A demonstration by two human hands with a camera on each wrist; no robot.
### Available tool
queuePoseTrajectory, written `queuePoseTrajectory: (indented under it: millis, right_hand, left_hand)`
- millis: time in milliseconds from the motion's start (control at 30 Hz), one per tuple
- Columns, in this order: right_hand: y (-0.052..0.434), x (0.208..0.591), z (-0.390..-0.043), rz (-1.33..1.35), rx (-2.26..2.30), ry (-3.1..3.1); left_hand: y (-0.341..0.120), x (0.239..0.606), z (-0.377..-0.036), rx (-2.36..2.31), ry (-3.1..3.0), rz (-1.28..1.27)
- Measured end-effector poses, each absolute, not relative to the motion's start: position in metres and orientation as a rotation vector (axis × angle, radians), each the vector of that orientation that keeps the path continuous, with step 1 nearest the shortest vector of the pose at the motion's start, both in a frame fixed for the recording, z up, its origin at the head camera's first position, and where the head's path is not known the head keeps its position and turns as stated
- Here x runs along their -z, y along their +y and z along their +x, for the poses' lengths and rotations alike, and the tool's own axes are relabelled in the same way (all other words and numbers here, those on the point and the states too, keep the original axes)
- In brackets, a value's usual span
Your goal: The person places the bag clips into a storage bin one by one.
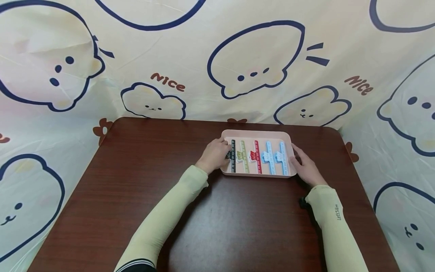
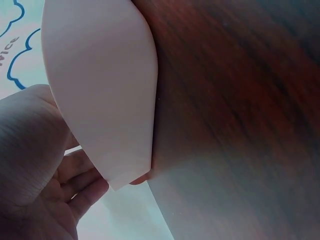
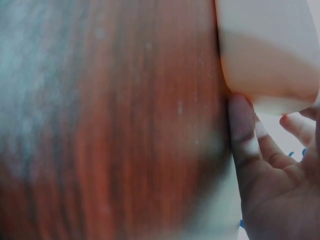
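A shallow pale pink tray (image 1: 258,133) lies near the table's far edge. In it several small ruler-like strips stand in a row: a black one (image 1: 233,156), a green one (image 1: 244,156), a red one (image 1: 258,156) and light blue ones (image 1: 270,158). Each visible strip has a little shaped piece at its left side. My left hand (image 1: 215,155) grips the tray's left end, fingers bent over the rim beside the black strip. At the right end, my right hand (image 1: 307,166) rests its fairly straight fingers and thumb (image 3: 242,120) against the outer wall.
The dark brown wooden table (image 1: 244,226) extends towards me. Behind it and at both sides hangs a cream curtain (image 1: 190,49) with cartoon outlines. A small dark object (image 1: 303,203) sits at the right wrist.
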State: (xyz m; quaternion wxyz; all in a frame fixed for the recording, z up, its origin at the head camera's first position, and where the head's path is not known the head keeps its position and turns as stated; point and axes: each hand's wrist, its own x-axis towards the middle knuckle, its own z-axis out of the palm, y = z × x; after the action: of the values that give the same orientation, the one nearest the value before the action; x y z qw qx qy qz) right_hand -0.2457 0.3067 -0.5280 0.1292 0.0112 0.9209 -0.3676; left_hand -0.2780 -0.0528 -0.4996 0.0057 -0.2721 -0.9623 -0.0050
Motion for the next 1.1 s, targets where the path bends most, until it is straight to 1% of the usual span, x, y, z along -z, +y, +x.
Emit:
queuePoseTrajectory:
  millis: [567,1100]
  right_hand:
    - [0.3060,0.5284,-0.2452,0.040,1.072,2.681]
    - [0.3046,0.5248,-0.2466,0.060,1.060,2.657]
  left_hand:
    - [-0.0565,0.4996,-0.2767,0.008,-3.006,-0.830]
    - [-0.0613,0.4987,-0.2766,0.052,-2.997,-0.862]
